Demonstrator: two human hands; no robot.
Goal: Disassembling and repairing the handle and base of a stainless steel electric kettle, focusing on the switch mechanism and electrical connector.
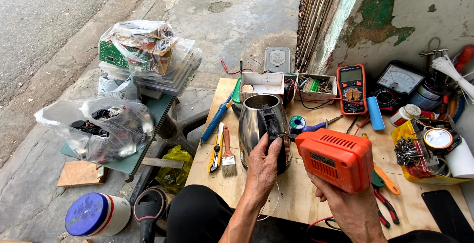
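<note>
**Kettle and power drill held over a cluttered worktop**

The left hand (263, 166) is wrapped around the black handle of a steel electric kettle (256, 124), fingers curled shut on it, holding the kettle upright on the wooden worktop (301, 193). The right hand (351, 208) grips an orange power drill (335, 158) from below, fingers closed on its grip; the drill's tip points across at the kettle's handle, just beside the left hand's fingertips. Just left of the left hand lie a small paintbrush (227, 153) and a yellow utility knife (216, 153), with a blue-handled tool (216, 119) beyond them. Under the right hand sit orange-handled pliers (386, 184). Beyond the drill, well away from both hands, stands an orange multimeter (352, 89), next to an analogue meter (399, 77).
</note>
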